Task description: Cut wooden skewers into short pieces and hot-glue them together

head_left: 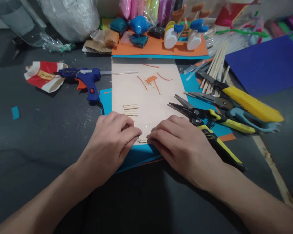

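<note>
My left hand [113, 138] is closed, thumb and fingers pinched together at the near part of a pale sheet [127, 71]. What it pinches, if anything, is hidden. My right hand [183, 146] is also closed, its fingertips at the right end of a pair of short wooden sticks [143, 140] lying along the sheet's near edge. Something thin and shiny, perhaps glue, shows between the hands. Beyond my left fingers lie several more cut sticks [131, 106] in small rows. Orange paper scraps [151, 79] and crumbs are farther up the sheet.
A blue glue gun [88, 78] rests at left, its nozzle on a red-and-white paper piece [44, 76]. Pliers [197, 113], a yellow cutter [254, 104] and long skewers [215, 70] crowd the right. Clay packets [139, 25] and white bottles [170, 38] stand behind on orange card.
</note>
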`<state>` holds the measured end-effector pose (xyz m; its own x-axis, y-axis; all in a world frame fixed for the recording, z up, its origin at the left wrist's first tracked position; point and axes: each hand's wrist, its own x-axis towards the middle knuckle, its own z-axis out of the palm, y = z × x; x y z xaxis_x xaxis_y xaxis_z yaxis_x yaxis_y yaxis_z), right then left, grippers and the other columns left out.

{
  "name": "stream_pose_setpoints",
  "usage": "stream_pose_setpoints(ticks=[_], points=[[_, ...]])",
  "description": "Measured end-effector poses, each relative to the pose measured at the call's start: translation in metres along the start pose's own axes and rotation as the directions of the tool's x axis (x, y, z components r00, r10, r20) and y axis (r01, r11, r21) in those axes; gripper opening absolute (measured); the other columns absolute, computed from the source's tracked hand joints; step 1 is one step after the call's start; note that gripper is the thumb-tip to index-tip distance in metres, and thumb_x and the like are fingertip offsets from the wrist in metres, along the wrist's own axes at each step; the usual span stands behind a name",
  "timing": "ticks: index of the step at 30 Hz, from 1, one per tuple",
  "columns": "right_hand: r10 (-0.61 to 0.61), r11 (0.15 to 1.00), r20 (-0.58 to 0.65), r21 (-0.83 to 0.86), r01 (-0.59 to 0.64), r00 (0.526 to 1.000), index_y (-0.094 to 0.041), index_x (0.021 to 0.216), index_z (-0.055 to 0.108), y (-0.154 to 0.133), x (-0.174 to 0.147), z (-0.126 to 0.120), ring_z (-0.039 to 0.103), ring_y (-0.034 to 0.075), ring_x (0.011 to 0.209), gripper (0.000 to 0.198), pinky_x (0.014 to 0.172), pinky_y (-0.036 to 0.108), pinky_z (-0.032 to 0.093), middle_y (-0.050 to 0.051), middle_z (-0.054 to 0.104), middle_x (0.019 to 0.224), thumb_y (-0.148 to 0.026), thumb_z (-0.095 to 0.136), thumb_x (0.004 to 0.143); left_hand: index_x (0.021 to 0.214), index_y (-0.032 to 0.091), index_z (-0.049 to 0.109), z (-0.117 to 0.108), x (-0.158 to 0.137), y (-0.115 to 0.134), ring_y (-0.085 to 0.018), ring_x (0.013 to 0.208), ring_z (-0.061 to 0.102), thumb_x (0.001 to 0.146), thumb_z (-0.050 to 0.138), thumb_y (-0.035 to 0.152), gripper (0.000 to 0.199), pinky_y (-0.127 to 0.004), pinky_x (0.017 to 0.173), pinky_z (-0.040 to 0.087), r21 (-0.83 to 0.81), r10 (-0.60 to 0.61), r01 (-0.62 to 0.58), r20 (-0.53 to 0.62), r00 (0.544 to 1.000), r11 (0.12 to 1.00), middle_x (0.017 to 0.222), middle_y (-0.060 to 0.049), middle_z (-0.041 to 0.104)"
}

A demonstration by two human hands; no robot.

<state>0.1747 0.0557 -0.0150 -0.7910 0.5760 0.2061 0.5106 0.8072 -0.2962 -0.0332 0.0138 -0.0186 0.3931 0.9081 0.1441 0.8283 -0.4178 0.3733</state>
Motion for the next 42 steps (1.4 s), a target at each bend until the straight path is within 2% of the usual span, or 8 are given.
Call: stream_pose_setpoints(ticks=[8,14,20,26,30,34,37,42], points=[[-0.013,1.000,0.030,0.004,0.013,0.999,-0.014,0.085,0.071,0.002,-0.001,0.000,0.052,0.024,0.078,0.018,0.075,0.041,0.043,0.010,0.067,0.082,-0.010,0.055,0.091,0.106,0.023,0.066,-0.003,-0.002,0.004,-0.025,0.099,0.053,0.092,0.057,0.019,0.017,-0.040,0.081,0.035,-0.058,-0.002,0.005,0.058,0.998,0.998,0.103,-0.004,0.061],[-0.026,1.000,0.004,0.006,0.026,1.000,-0.013,0.085,0.071,0.001,0.000,-0.002,0.052,0.024,0.077,0.018,0.073,0.041,0.044,0.010,0.067,0.081,-0.012,0.055,0.092,0.101,0.020,0.066,0.000,-0.003,0.005,-0.023,0.095,0.053,0.095,0.054,0.020,0.014,-0.040,0.079,0.035,-0.050,-0.039,0.040,0.026,0.999,0.998,0.098,-0.004,0.063],[0.031,0.997,-0.092,0.067,-0.025,0.995,-0.010,0.084,0.069,-0.004,0.001,-0.004,0.054,0.022,0.076,0.018,0.071,0.038,0.045,0.011,0.066,0.079,-0.016,0.054,0.094,0.114,0.021,0.062,-0.004,-0.006,0.004,-0.025,0.100,0.055,0.094,0.053,0.019,0.022,-0.040,0.081,0.037,0.001,-0.084,0.085,-0.071,0.994,0.996,0.107,-0.005,0.064],[0.196,0.976,-0.195,0.134,-0.172,0.961,-0.016,0.081,0.063,-0.016,0.000,-0.005,0.060,0.020,0.072,0.013,0.066,0.033,0.045,0.006,0.067,0.075,-0.011,0.054,0.089,0.109,0.021,0.056,-0.010,-0.012,0.014,-0.023,0.093,0.059,0.093,0.062,0.033,0.021,-0.037,0.079,0.043,-0.096,-0.120,0.101,-0.217,0.969,0.990,0.098,-0.005,0.067],[0.360,0.910,-0.165,0.278,-0.306,0.918,-0.020,0.080,0.061,-0.026,0.001,-0.006,0.060,0.015,0.063,0.012,0.059,0.027,0.044,0.000,0.067,0.071,-0.010,0.055,0.084,0.115,0.019,0.049,-0.005,-0.014,0.022,-0.023,0.087,0.060,0.091,0.064,0.036,0.033,-0.037,0.077,0.043,-0.078,-0.082,0.061,-0.301,0.950,0.995,0.096,-0.006,0.068],[0.502,0.786,-0.073,0.455,-0.419,0.862,-0.022,0.074,0.061,-0.033,0.004,-0.008,0.057,0.011,0.057,0.014,0.053,0.023,0.043,-0.003,0.064,0.065,-0.010,0.057,0.080,0.115,0.021,0.049,-0.002,-0.013,0.026,-0.024,0.087,0.062,0.090,0.064,0.043,0.036,-0.038,0.076,0.042,0.009,-0.055,0.061,-0.326,0.944,0.998,0.099,-0.007,0.069],[0.552,0.708,-0.022,0.541,-0.454,0.834,-0.022,0.071,0.062,-0.038,0.007,-0.009,0.055,0.010,0.053,0.014,0.050,0.021,0.042,-0.005,0.061,0.060,-0.011,0.058,0.079,0.115,0.019,0.050,-0.002,-0.013,0.027,-0.027,0.091,0.063,0.091,0.062,0.044,0.037,-0.039,0.075,0.042,0.097,-0.003,0.039,-0.344,0.939,0.995,0.104,-0.010,0.070],[0.593,0.637,0.019,0.600,-0.483,0.805,-0.022,0.070,0.062,-0.042,0.009,-0.011,0.052,0.010,0.049,0.011,0.046,0.021,0.040,-0.005,0.058,0.056,-0.016,0.058,0.078,0.108,0.019,0.051,-0.004,-0.012,0.030,-0.027,0.089,0.063,0.092,0.062,0.038,0.027,-0.040,0.074,0.041,0.164,0.041,0.025,-0.387,0.921,0.986,0.101,-0.011,0.069]])
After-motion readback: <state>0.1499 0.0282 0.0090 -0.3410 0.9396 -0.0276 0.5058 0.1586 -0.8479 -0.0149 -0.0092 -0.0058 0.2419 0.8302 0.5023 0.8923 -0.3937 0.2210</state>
